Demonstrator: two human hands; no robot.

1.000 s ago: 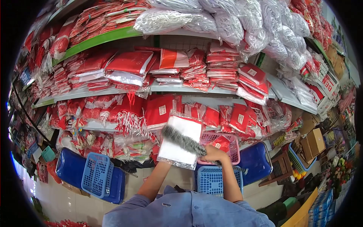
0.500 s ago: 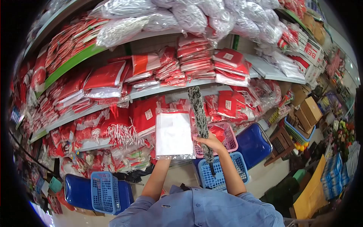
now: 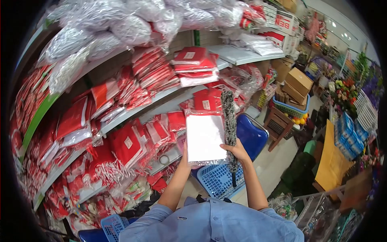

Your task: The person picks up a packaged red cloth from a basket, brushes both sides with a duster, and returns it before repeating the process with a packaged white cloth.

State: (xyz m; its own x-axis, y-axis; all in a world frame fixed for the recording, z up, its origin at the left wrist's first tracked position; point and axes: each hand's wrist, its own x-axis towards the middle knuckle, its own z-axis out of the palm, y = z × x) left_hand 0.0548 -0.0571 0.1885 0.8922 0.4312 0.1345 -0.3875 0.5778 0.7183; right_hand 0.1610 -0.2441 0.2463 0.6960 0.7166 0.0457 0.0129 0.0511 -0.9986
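Note:
My left hand (image 3: 185,158) grips the lower left side of a flat packet (image 3: 206,138) in clear plastic. The packet's face is white, with a strip of red along its top edge. My left fingers are mostly hidden behind it. In my right hand (image 3: 238,152) is a fluffy grey-and-black duster (image 3: 229,117), held upright with its thin black handle (image 3: 234,179) pointing down. The right thumb lies at the packet's right edge, touching or very near it. Below both hands sits a blue plastic basket (image 3: 211,177).
Shelves ahead hold stacked red packets (image 3: 151,66) and bagged white goods (image 3: 133,30). A blue stool (image 3: 252,135) stands right of the duster. Further right are a wooden stool (image 3: 278,125), a basket of cardboard (image 3: 303,105) and a yellow-brown board (image 3: 332,151). Another blue basket (image 3: 115,226) is at lower left.
My view has turned to the right, and the shelves have shifted left. The packet and duster have come closer together, with my right thumb now at the packet's edge.

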